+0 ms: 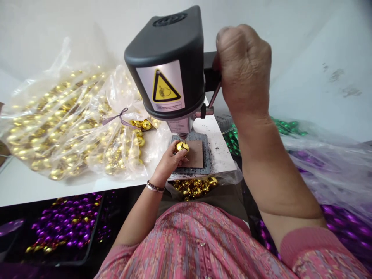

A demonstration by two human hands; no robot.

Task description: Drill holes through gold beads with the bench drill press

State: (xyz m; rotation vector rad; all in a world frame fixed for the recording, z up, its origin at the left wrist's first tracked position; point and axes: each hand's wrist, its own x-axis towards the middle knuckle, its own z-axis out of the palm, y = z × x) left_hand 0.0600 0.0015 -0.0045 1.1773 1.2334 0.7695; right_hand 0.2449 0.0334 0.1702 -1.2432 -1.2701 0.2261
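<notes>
A: Where is the gold ball [181,146]?
B: Directly under the press [168,62] tip, on its grey base plate [203,155], beside a brown pad [196,154]. The left hand [170,161] pinches it in place with the fingertips.
A: And the right hand [243,71]?
B: Clenched around the press lever [214,95], raised high at the machine's side.
A: How far along does the work look?
B: I judge it to be mid-batch — a big clear bag [66,124] of gold balls lies on the white table [35,186] to the left, and more gold balls [194,188] sit in a bag just below the base plate. Which of them are finished I cannot tell.
A: Anything else around?
B: A tray of purple beads [66,223] at lower left, green balls [232,141] and purple bags [343,221] on the right. Nothing blocks the press — only the fingers sit close to the tip.
</notes>
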